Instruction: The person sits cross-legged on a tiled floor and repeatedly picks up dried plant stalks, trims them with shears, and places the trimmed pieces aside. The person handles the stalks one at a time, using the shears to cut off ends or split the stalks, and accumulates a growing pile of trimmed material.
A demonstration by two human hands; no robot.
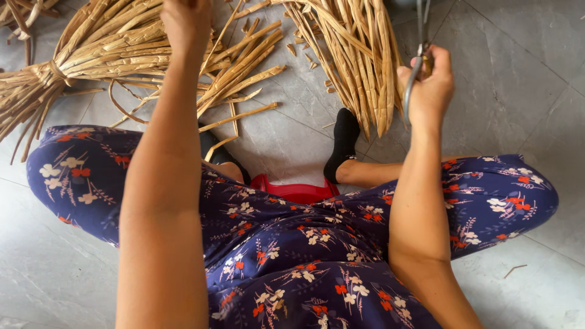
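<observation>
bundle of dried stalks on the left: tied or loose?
Tied. The left bundle is cinched by a band near one end, stalks fanning out either side. Loose stalks lie beside it on the floor.

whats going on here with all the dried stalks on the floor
A person sits on a grey tiled floor in a navy floral garment. The right hand grips metal scissors beside a loose fan of dried stalks. The left hand is raised over a tied bundle of stalks. Short offcuts lie scattered between them.
</observation>
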